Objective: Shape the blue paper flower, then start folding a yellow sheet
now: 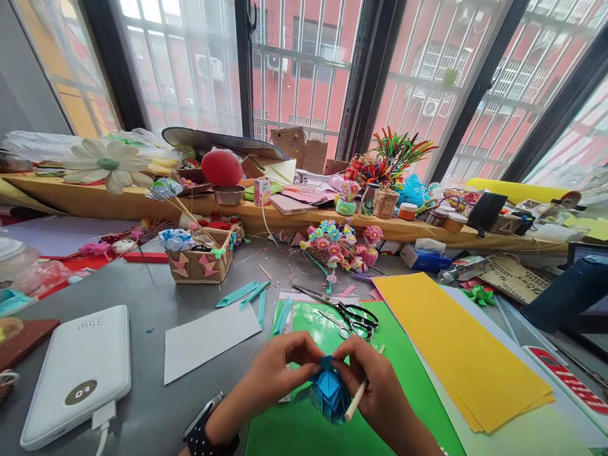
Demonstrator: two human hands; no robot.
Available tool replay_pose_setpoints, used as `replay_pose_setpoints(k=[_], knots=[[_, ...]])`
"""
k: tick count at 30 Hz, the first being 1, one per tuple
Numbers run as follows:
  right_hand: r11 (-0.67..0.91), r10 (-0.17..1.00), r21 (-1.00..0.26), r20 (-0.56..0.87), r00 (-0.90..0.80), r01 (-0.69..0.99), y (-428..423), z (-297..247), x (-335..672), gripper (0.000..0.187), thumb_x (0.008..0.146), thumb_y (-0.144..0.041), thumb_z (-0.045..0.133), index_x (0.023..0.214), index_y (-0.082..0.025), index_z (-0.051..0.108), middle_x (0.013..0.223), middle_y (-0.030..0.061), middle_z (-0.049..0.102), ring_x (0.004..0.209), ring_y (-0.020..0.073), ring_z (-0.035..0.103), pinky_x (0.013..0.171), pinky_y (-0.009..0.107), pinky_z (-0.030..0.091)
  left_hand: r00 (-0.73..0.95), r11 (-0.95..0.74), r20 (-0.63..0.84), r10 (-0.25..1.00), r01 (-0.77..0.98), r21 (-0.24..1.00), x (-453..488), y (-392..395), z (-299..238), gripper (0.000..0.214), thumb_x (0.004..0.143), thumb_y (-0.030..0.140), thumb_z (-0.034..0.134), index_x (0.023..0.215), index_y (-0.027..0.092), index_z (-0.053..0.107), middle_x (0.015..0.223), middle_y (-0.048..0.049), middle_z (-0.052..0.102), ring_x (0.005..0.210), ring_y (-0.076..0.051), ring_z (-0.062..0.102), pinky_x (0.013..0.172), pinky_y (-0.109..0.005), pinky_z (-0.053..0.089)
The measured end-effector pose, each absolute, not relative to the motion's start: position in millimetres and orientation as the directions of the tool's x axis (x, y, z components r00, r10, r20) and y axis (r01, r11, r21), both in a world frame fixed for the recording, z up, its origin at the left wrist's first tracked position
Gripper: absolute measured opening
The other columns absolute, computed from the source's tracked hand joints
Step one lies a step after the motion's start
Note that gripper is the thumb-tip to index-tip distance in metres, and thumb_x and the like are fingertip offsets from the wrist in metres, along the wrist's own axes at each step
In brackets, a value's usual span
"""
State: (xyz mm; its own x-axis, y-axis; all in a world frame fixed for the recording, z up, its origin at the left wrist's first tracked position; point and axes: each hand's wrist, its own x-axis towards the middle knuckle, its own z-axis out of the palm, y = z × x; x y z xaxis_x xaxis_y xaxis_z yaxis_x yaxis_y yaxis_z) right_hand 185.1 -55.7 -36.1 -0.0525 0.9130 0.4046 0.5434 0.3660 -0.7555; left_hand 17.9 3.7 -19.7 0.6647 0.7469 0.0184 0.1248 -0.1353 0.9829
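Note:
A blue folded paper flower [329, 391] is held between both my hands over a green cutting mat [304, 430] at the bottom centre. My left hand [277, 370] pinches its top from the left, with a dark watch on the wrist. My right hand [375, 380] pinches it from the right and also grips a thin pale stick [357, 396] that slants down past the flower. Black-handled scissors [354, 315] lie on the mat just beyond my fingers.
Yellow paper sheets [456, 342] lie at the right, a white sheet [209, 339] and a white power bank [78, 370] at the left. Teal paper strips [249, 294], a woven basket [199, 263] and paper flowers [332, 244] crowd the grey table. A cluttered wooden shelf [142, 202] runs below the barred windows.

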Motion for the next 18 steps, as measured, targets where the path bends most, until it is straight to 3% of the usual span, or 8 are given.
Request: replay_pose_setpoints(k=[18], knots=[[0.263, 0.965, -0.762, 0.207, -0.163, 0.591, -57.8, -17.1, 192.0, 0.012, 0.079, -0.025, 0.051, 0.081, -0.016, 0.058, 0.050, -0.0091, 0.026, 0.045, 0.0084, 0.029, 0.044, 0.021, 0.023, 0.691, -0.178, 0.063, 0.720, 0.096, 0.979, 12.8, 5.5, -14.4, 0.010, 0.073, 0.023, 0.061, 0.076, 0.014, 0.057, 0.078, -0.0015, 0.060, 0.077, -0.016, 0.057, 0.073, -0.028, 0.045]])
